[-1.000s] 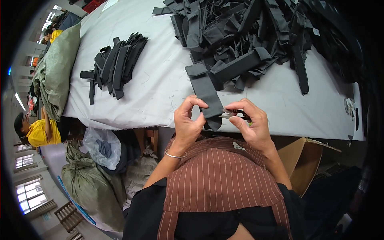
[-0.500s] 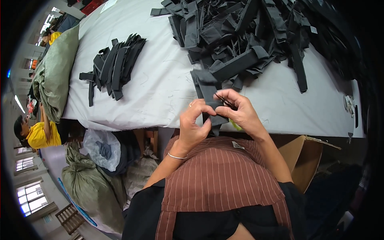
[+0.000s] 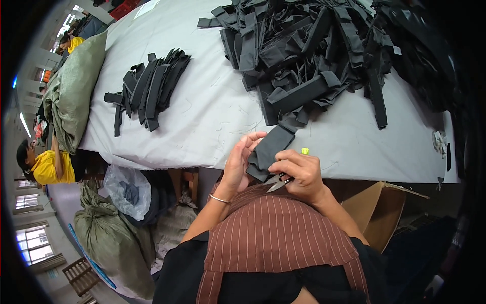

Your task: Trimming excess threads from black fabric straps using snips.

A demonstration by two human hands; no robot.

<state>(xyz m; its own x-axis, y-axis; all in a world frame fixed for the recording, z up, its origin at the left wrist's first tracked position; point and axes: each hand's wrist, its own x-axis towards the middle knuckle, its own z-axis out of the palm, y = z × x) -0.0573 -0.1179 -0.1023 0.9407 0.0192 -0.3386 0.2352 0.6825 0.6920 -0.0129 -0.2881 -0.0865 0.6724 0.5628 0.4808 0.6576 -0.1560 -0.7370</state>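
Close to my front, at the table's near edge, my left hand is closed on a dark grey fabric strip, thumb side toward me. The strip slants up and right toward the large pile. My right hand grips a pair of thread snips, pointed blades angled down and left under the strip's lower end. Its fingers also touch the strip's right side. A small yellow-green piece shows just beyond the right knuckles; what it belongs to is hidden.
A big tangled pile of dark strips covers the far right of the white-covered table. A neater stack of strips lies left. An open cardboard box stands below right; sacks sit lower left. Another person is at far left.
The strip has turned and slid lower, its top now tilting right. My right hand has dropped, and the snips' blades now show pointing down-left. My left hand has opened a little around the strip.
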